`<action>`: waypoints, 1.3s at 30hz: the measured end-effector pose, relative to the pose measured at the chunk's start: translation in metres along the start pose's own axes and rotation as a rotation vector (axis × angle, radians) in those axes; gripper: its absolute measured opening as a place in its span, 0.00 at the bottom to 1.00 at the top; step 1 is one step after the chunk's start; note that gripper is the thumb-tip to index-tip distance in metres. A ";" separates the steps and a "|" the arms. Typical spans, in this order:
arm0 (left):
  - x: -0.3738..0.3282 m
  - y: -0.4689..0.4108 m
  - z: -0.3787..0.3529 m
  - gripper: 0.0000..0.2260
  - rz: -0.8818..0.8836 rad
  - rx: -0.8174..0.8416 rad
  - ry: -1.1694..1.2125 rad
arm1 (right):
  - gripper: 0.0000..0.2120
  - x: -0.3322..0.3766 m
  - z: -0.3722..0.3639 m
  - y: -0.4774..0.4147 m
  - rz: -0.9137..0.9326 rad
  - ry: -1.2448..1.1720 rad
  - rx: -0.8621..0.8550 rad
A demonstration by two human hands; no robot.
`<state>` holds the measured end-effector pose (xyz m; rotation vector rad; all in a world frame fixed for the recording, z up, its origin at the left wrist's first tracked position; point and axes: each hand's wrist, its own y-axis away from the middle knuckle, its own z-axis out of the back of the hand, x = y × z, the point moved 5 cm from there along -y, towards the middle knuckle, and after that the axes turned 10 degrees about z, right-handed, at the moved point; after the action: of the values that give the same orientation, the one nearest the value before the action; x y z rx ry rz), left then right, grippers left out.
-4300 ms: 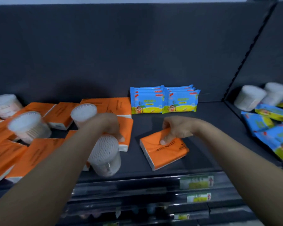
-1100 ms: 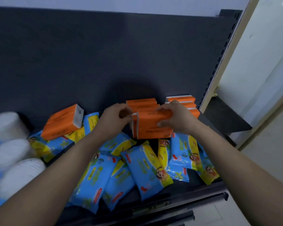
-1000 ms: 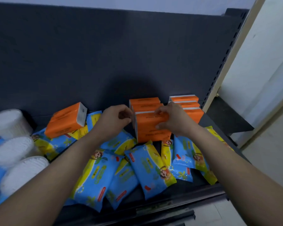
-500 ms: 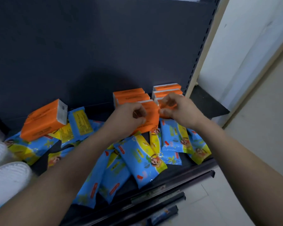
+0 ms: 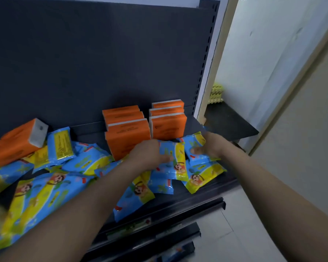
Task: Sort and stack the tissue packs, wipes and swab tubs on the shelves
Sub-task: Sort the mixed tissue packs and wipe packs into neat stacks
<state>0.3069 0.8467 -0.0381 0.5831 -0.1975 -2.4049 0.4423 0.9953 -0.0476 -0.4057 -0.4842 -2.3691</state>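
Observation:
Orange tissue packs stand upright in two rows at the back right of the shelf, a left row (image 5: 128, 135) and a right row (image 5: 168, 121). One more orange pack (image 5: 17, 142) lies tilted on the heap at the left. Several blue-and-yellow wipes packs lie scattered over the shelf. In front of the rows, my left hand (image 5: 149, 154) grips the left edge of one wipes pack (image 5: 176, 161). My right hand (image 5: 211, 146) holds a neighbouring wipes pack (image 5: 194, 143), with the thumb on top of it. No swab tubs are in view.
The dark back panel rises behind the goods, and a slotted upright (image 5: 206, 63) closes the bay on the right. The shelf's front lip (image 5: 197, 198) carries price labels. A small dark shelf (image 5: 227, 123) and a white wall lie to the right.
Both hands have let go of the orange tissue pack, which now stands at the front of the left row. They have dropped onto the wipes packs just in front of it.

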 end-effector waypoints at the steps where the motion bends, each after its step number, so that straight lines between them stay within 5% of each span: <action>1: -0.004 -0.002 -0.003 0.20 0.030 -0.017 0.028 | 0.34 -0.002 -0.001 -0.001 0.009 -0.028 0.011; 5: -0.021 -0.002 -0.013 0.20 0.104 0.018 0.138 | 0.41 -0.008 -0.001 -0.006 0.003 -0.095 0.041; 11: -0.022 -0.003 -0.020 0.16 0.231 0.104 0.502 | 0.15 -0.029 0.010 -0.013 -0.032 -0.499 -0.009; 22: -0.023 0.034 0.034 0.13 0.152 -0.135 0.790 | 0.22 0.000 0.070 -0.008 0.204 -0.784 -0.153; 26: 0.006 0.065 0.066 0.09 0.138 -0.290 0.867 | 0.37 0.043 0.069 0.000 0.365 -0.930 -0.117; 32: 0.097 0.131 0.093 0.14 0.237 -0.473 0.950 | 0.20 0.156 0.033 0.021 0.557 -1.091 -0.127; 39: 0.235 0.233 0.125 0.12 0.347 -0.656 1.016 | 0.15 0.316 -0.039 0.071 0.655 -1.171 0.043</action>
<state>0.2183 0.5169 0.0544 1.2106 0.8120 -1.4573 0.2553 0.7523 0.0637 -1.6493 -0.7437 -1.2930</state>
